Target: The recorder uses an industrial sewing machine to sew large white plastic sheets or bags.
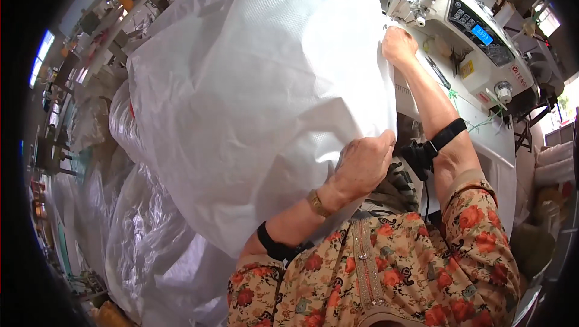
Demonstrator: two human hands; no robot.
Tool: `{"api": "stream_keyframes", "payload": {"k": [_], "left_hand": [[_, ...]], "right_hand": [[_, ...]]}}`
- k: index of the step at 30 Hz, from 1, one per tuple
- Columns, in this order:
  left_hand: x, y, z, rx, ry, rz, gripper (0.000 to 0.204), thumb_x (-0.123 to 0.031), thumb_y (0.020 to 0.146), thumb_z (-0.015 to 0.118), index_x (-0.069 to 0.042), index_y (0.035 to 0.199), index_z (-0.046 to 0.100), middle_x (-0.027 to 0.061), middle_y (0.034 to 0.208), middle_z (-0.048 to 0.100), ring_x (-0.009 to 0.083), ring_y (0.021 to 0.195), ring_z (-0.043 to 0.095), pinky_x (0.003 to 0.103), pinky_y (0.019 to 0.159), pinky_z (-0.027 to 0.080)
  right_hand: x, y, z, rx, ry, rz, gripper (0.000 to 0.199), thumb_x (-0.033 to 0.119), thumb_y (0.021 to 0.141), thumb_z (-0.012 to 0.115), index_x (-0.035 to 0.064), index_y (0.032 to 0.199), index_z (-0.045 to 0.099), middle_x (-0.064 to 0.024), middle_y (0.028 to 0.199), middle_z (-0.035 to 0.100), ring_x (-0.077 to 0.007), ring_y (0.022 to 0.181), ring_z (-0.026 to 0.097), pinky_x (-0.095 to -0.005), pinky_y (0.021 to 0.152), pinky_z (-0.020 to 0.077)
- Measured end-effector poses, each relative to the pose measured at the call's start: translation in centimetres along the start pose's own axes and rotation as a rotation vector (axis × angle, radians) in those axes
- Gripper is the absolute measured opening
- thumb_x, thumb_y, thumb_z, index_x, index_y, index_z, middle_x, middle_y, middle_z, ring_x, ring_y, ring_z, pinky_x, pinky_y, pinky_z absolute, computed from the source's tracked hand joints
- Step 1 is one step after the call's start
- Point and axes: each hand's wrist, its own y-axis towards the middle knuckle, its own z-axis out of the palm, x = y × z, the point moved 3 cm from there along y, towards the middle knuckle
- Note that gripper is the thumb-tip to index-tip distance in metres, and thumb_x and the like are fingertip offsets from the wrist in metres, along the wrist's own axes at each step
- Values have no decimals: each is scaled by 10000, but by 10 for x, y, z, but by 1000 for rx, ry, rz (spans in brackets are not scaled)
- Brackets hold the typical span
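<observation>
A large sheet of white textured plastic fabric [259, 98] spreads in front of me, draped over the table and hanging down toward my lap. My left hand [366, 161] pinches its right edge close to my body. Farther up that same edge, my right hand [399, 44] is closed on the fabric, just beside the needle end of a white sewing machine [464, 31]. Between my two hands the edge runs nearly straight. The needle and presser foot are mostly hidden behind the fabric and machine head.
A black pen-like tool [438, 73] and green threads [453, 99] lie on the white machine table [476, 128]. Crumpled clear plastic [157, 254] is heaped at lower left. A cluttered bench [114, 31] runs along the far left. White rolls [555, 164] are stacked at right.
</observation>
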Motion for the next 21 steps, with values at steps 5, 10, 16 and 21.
{"api": "stream_keyframes", "payload": {"k": [5, 10, 16, 21], "left_hand": [[3, -2, 3, 15, 11, -40, 95, -102, 945, 524, -16, 910, 546, 230, 684, 582, 431, 671, 606, 482, 627, 478], [4, -3, 2, 9, -26, -48, 87, -105, 944, 532, -24, 915, 548, 226, 694, 586, 433, 678, 608, 480, 625, 478], [4, -2, 1, 12, -19, -45, 97, -116, 947, 528, -26, 910, 529, 241, 672, 585, 449, 694, 621, 510, 630, 488], [5, -1, 2, 20, -30, -55, 104, -111, 949, 549, -12, 917, 551, 226, 698, 572, 421, 673, 599, 452, 607, 460]], "right_hand": [[11, -3, 4, 12, -121, -74, 120, 89, 765, 653, 57, 837, 743, -151, 873, 736, -309, 854, 728, -413, 666, 565], [11, -12, -1, -70, -84, -78, 119, 59, 766, 632, 46, 812, 741, -159, 831, 731, -320, 829, 728, -419, 654, 563], [25, -7, 0, -49, -154, -250, 150, 29, 778, 598, 4, 812, 742, -182, 832, 727, -345, 786, 726, -436, 674, 568], [25, -6, 0, 27, -220, -292, 168, 71, 824, 597, 18, 859, 753, -171, 854, 732, -323, 817, 733, -419, 685, 572]]}}
